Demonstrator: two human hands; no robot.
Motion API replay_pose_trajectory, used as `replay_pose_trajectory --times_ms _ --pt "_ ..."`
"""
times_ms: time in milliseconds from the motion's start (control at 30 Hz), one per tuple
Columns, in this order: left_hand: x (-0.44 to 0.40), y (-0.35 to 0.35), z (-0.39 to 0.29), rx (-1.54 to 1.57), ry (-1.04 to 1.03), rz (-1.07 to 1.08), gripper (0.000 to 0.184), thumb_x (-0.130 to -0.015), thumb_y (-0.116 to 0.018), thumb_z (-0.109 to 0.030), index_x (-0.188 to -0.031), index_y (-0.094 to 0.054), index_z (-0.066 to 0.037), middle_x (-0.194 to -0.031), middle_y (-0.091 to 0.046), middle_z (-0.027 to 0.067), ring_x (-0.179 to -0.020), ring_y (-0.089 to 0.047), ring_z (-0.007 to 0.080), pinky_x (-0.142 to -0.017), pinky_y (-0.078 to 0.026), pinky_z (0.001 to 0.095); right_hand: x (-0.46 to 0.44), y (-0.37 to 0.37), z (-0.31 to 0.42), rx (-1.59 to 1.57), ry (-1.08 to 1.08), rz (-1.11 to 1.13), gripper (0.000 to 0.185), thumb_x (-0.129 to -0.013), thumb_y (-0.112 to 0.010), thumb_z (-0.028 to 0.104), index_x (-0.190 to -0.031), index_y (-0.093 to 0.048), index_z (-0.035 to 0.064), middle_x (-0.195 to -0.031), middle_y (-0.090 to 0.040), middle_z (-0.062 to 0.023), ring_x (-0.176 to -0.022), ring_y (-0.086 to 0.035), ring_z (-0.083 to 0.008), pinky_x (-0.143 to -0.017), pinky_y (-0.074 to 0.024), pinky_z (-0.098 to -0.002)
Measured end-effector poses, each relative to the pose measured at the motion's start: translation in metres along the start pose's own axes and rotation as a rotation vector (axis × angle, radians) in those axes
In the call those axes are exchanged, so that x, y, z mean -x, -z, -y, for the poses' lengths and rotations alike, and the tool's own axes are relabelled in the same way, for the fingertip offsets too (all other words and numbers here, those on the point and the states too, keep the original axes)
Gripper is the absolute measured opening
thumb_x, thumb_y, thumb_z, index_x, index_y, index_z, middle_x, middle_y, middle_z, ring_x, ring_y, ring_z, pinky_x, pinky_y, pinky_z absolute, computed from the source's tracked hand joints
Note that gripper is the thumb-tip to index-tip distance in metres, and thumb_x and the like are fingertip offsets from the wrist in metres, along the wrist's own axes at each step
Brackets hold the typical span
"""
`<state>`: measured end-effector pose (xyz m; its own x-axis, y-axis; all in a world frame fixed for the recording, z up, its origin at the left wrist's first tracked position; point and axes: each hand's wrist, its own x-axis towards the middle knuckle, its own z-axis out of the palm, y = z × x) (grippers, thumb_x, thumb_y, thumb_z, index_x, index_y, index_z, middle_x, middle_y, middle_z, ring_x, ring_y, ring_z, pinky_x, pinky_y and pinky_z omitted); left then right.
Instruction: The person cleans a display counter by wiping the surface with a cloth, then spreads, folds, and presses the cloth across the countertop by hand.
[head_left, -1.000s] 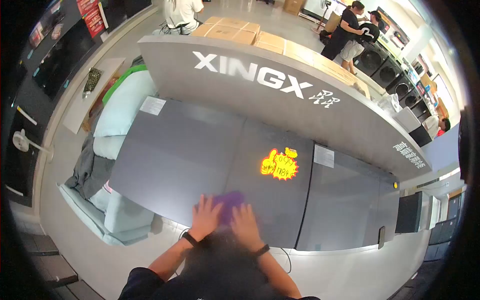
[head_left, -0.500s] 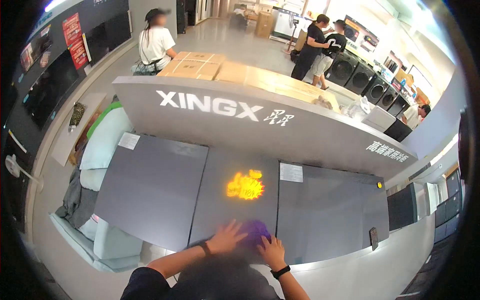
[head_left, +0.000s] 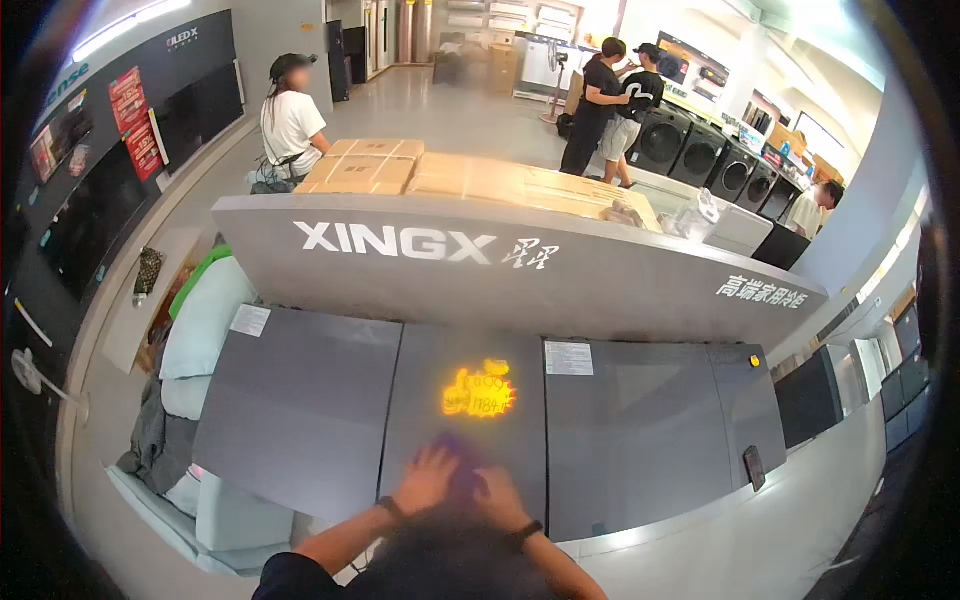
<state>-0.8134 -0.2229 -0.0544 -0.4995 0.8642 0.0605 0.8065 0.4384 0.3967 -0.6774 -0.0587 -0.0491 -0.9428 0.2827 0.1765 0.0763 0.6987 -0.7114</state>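
The blurred purple cloth lies on the dark surface between the left grip, fingers spread, and the right grip, whose closure cannot be determined.

Boxes lie at upper centre. Washers line the upper right. A sofa stands lower left.

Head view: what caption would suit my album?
Left hand and right hand at a blurred purple item on a dark surface, with a yellow tag and a grey XINGX sign beyond.
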Motion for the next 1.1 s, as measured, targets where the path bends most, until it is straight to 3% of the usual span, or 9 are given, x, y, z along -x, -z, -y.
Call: replay_pose_trajectory --times_ms 67,233,400,500,567,667,833,967,1100 --pt "-0.005 -0.012 -0.026 -0.107 -0.108 0.066 0.06 -0.081 -0.063 -0.019 -0.138 -0.049 -0.014 -0.147 -0.041 0.0183 -0.137 -0.036 0.0472 -0.101 -0.039 0.0664 0.023 0.014 -0.025 0.233 -0.013 -0.004 0.031 -0.082 -0.065 0.011 -0.113 -0.062 0.0073 -0.108 -0.061 -0.0159 -0.105 -0.055 -0.0379 -0.091 -0.0475 -0.0467" --pt "-0.02 0.007 -0.046 -0.189 -0.284 0.111 0.048 -0.084 -0.061 -0.022 -0.132 -0.057 -0.019 -0.141 -0.047 0.0135 -0.135 -0.04 0.0361 -0.096 -0.041 0.0665 0.053 0.047 -0.013 0.372 -0.2 0.019 0.026 -0.08 -0.066 0.013 -0.106 -0.062 0.008 -0.103 -0.06 -0.0148 -0.101 -0.057 -0.0372 -0.086 -0.0496 -0.0474" --pt "0.0 0.027 -0.02 -0.01 -0.018 0.241 0.037 -0.087 -0.062 -0.022 -0.123 -0.064 -0.017 -0.128 -0.056 0.0119 -0.124 -0.05 0.0325 -0.091 -0.047 0.0575 0.03 0.034 0.013 0.349 -0.151 0.116 0.028 -0.084 -0.067 0.022 -0.105 -0.061 0.0056 -0.102 -0.06 -0.0166 -0.099 -0.059 -0.0386 -0.084 -0.0505 -0.0484" --pt "0.025 0.03 0.026 0.211 0.094 0.027 0.042 -0.087 -0.065 -0.022 -0.128 -0.06 -0.014 -0.118 -0.062 0.017 -0.111 -0.059 0.038 -0.088 -0.051 0.0506 -0.011 0.01 0.029 0.291 0.005 0.134 0.027 -0.088 -0.065 0.026 -0.101 -0.06 0.0036 -0.104 -0.062 -0.0197 -0.099 -0.061 -0.0409 -0.081 -0.0514 -0.0498" --pt "0.041 0.038 0.051 0.309 0.199 -0.008 0.044 -0.089 -0.061 -0.023 -0.131 -0.056 -0.01 -0.117 -0.062 0.0209 -0.109 -0.059 0.0394 -0.092 -0.049 0.0476 -0.03 -0.007 0.045 0.27 0.004 0.314 0.028 -0.09 -0.064 0.028 -0.103 -0.058 0.0031 -0.108 -0.062 -0.021 -0.099 -0.062 -0.0413 -0.082 -0.051 -0.0498" --pt "0.061 0.049 0.07 0.4 0.351 -0.038 0.048 -0.089 -0.06 -0.023 -0.134 -0.053 -0.006 -0.116 -0.063 0.0246 -0.107 -0.06 0.041 -0.094 -0.049 0.0471 -0.053 -0.024 0.074 0.035 0.098 0.313 0.03 -0.089 -0.065 0.025 -0.107 -0.057 0.0022 -0.115 -0.062 -0.0217 -0.102 -0.062 -0.0419 -0.085 -0.0503 -0.05" --pt "0.044 0.084 0.039 0.324 0.399 0.157 0.043 -0.089 -0.06 -0.024 -0.128 -0.057 -0.005 -0.115 -0.065 0.0206 -0.108 -0.061 0.0398 -0.093 -0.049 0.0467 -0.031 -0.035 0.066 -0.018 -0.121 0.149 0.031 -0.088 -0.065 0.024 -0.11 -0.056 0.0024 -0.118 -0.061 -0.0209 -0.105 -0.061 -0.0426 -0.088 -0.0494 -0.0509" --pt "0.018 0.033 0.027 0.44 -0.045 0.059 0.035 -0.091 -0.057 -0.022 -0.122 -0.062 -0.006 -0.112 -0.066 0.0174 -0.108 -0.061 0.0376 -0.092 -0.049 0.0463 0.012 0.003 0.038 -0.007 -0.401 0.052 0.035 -0.088 -0.064 0.025 -0.115 -0.057 0.0036 -0.116 -0.062 -0.0206 -0.107 -0.06 -0.0423 -0.088 -0.0496 -0.051" --pt "-0.004 0.02 -0.01 0.318 -0.239 0.165 0.033 -0.094 -0.055 -0.025 -0.122 -0.063 -0.008 -0.118 -0.064 0.0139 -0.111 -0.06 0.0345 -0.093 -0.05 0.0454 0.043 0.022 0.02 0.256 -0.375 0.066 0.04 -0.084 -0.067 0.023 -0.118 -0.059 0.0031 -0.114 -0.064 -0.0179 -0.106 -0.06 -0.0393 -0.09 -0.0495 -0.0463"
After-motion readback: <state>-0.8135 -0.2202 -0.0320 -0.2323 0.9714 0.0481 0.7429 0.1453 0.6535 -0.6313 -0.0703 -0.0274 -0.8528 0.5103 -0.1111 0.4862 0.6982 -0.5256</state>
